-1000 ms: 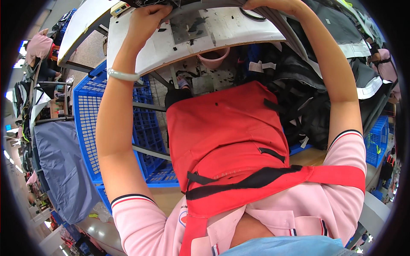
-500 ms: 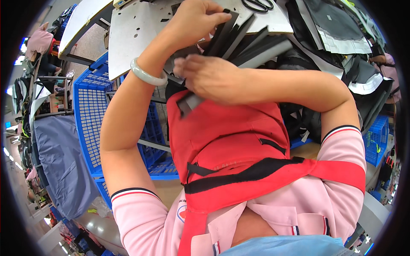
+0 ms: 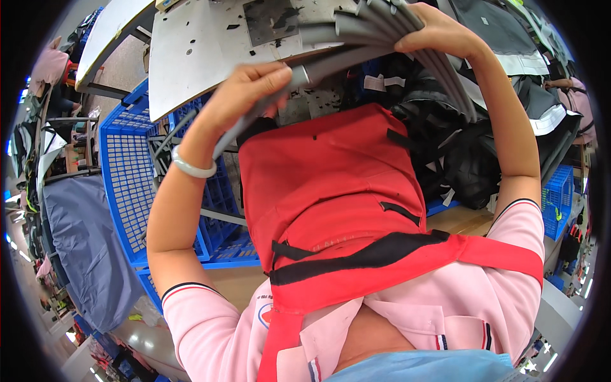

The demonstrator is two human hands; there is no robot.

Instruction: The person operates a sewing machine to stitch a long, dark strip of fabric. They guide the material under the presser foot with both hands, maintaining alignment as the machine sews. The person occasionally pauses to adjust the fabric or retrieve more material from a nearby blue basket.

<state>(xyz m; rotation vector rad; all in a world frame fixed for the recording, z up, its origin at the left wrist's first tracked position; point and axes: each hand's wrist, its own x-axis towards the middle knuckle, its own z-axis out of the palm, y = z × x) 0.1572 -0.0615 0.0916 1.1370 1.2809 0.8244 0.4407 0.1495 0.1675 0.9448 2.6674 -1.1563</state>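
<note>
Several grey fabric strips (image 3: 382,38) hang in a bundle between my hands above the red apron (image 3: 331,191), my left hand (image 3: 251,92) closed around one end and my right hand (image 3: 439,32) gripping the other, and they look light, soft and floppy, so I judge holding near both ends is best.

Left hand (image 3: 251,89) and right hand (image 3: 439,32) raised, gripping.

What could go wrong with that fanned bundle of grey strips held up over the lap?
The grey strips are splayed between the left hand and right hand, so loose ones could slip out. Any that drop may land on the red apron or in the blue crate beside it, and get mixed with the dark fabric pile.
</note>
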